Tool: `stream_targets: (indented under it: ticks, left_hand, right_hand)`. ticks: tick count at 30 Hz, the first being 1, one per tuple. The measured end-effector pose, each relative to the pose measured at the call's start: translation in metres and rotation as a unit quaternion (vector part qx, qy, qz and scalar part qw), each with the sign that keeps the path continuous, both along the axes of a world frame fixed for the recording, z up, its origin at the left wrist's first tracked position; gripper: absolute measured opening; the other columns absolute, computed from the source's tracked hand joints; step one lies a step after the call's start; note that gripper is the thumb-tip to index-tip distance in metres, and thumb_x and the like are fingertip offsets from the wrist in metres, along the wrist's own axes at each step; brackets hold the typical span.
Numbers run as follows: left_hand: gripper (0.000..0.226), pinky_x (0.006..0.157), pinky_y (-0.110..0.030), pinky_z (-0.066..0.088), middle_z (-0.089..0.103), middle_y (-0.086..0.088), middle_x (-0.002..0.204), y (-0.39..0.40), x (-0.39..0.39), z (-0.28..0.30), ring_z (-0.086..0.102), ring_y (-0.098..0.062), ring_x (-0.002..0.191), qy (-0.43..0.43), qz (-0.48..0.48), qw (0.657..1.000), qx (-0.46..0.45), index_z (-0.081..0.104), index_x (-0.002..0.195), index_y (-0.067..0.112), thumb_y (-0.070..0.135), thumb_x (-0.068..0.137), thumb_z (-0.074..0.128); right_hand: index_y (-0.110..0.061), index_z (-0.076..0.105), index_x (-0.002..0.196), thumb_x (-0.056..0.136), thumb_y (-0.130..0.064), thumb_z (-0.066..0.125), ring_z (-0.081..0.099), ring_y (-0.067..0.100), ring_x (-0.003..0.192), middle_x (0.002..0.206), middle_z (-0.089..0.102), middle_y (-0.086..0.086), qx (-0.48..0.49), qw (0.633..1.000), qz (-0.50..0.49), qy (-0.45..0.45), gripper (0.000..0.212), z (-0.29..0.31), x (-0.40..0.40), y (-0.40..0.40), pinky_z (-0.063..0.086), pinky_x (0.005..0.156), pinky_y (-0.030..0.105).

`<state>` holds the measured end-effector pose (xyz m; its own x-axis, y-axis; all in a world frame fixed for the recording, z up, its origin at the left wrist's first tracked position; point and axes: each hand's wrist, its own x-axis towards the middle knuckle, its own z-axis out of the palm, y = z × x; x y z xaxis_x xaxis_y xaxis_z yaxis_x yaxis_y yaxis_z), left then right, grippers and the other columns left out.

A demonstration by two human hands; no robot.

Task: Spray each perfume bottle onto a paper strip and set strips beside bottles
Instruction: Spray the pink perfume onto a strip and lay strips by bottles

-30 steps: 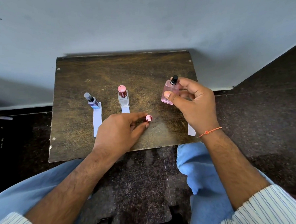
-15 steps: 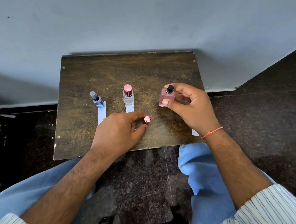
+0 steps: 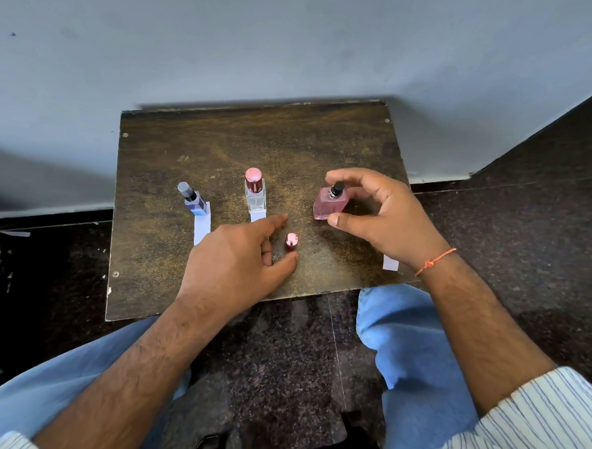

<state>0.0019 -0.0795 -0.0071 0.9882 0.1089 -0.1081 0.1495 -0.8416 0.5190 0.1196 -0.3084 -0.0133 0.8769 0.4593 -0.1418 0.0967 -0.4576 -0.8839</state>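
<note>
Three perfume bottles stand in a row on the dark wooden table [image 3: 215,142]. The blue bottle [image 3: 194,202] at the left has a paper strip [image 3: 202,227] in front of it. The clear bottle [image 3: 255,192] with a pink cap has another strip [image 3: 258,215], partly hidden by my left hand. The pink bottle [image 3: 331,205] at the right has no cap and shows its black sprayer. My right hand [image 3: 383,219] curves loosely around it, fingers spread, thumb near its front corner. Its pink cap [image 3: 291,241] stands between the spread thumb and forefinger of my left hand [image 3: 235,265], untouched.
A third paper strip [image 3: 391,263] lies near the table's front right edge, mostly under my right wrist. The table's far edge meets a grey wall [image 3: 278,46]. Dark speckled floor [image 3: 511,230] surrounds it. My knees in blue trousers sit below the front edge.
My right hand set the pink bottle down on the table and loosened its fingers. My left hand let go of the pink cap, which now stands on the table.
</note>
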Motion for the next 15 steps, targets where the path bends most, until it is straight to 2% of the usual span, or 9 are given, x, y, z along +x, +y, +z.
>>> stream_targets:
  ticks: [2, 4, 7, 9, 12, 15]
  left_hand:
    - [0.057, 0.054, -0.020, 0.046, 0.062, 0.016, 0.061, -0.004, -0.001, 0.005, 0.060, 0.006, 0.061, -0.018, -0.001, 1.000, -0.012, 0.064, 0.140, 0.047, 0.064, 0.086, 0.069]
    - [0.053, 0.055, -0.020, 0.049, 0.061, 0.017, 0.058, -0.008, -0.001, 0.008, 0.060, 0.007, 0.058, -0.041, -0.004, 0.999, -0.029, 0.068, 0.135, 0.045, 0.063, 0.085, 0.072]
    - [0.045, 0.059, -0.024, 0.056, 0.058, 0.015, 0.056, -0.013, -0.002, 0.010, 0.061, 0.001, 0.055, -0.068, -0.014, 0.995, -0.066, 0.073, 0.127, 0.042, 0.060, 0.086, 0.075]
    - [0.040, 0.057, -0.021, 0.051, 0.055, 0.013, 0.055, -0.019, -0.001, 0.011, 0.061, -0.003, 0.055, -0.076, -0.017, 0.994, -0.082, 0.074, 0.124, 0.042, 0.059, 0.087, 0.074]
    - [0.039, 0.056, -0.024, 0.053, 0.051, 0.012, 0.054, -0.028, -0.001, 0.011, 0.059, -0.007, 0.052, -0.086, -0.020, 0.991, -0.098, 0.075, 0.122, 0.042, 0.064, 0.091, 0.067]
    - [0.039, 0.055, -0.030, 0.057, 0.049, 0.013, 0.054, -0.039, -0.001, 0.011, 0.055, -0.004, 0.050, -0.083, -0.036, 0.989, -0.114, 0.075, 0.121, 0.040, 0.064, 0.094, 0.062]
  right_hand:
    - [-0.039, 0.064, 0.143, 0.079, -0.019, 0.095, 0.064, 0.006, 0.105, 0.134, 0.065, -0.018, -0.047, 0.998, -0.008, -0.036, 0.073, 0.001, 0.003, -0.007, 0.052, 0.100, 0.017]
    - [-0.039, 0.060, 0.147, 0.078, -0.023, 0.095, 0.055, 0.001, 0.095, 0.131, 0.059, -0.015, -0.106, 0.992, -0.013, -0.071, 0.079, 0.004, 0.006, -0.016, 0.042, 0.084, 0.003]
    - [-0.031, 0.060, 0.147, 0.082, -0.020, 0.093, 0.052, -0.016, 0.096, 0.131, 0.056, -0.013, -0.166, 0.983, -0.014, -0.078, 0.074, 0.009, 0.009, -0.029, 0.035, 0.077, -0.006]
    - [-0.026, 0.063, 0.146, 0.085, -0.017, 0.090, 0.053, -0.011, 0.097, 0.132, 0.057, -0.010, -0.204, 0.976, -0.025, -0.077, 0.067, 0.013, 0.010, -0.038, 0.035, 0.079, -0.003]
    - [-0.026, 0.063, 0.146, 0.089, -0.015, 0.087, 0.051, 0.007, 0.106, 0.137, 0.060, -0.004, -0.252, 0.964, -0.042, -0.071, 0.063, 0.015, 0.013, -0.050, 0.040, 0.092, 0.020]
    - [-0.026, 0.061, 0.149, 0.089, -0.014, 0.086, 0.050, 0.008, 0.105, 0.139, 0.060, -0.002, -0.286, 0.956, -0.035, -0.063, 0.066, 0.014, 0.013, -0.059, 0.040, 0.096, 0.025]
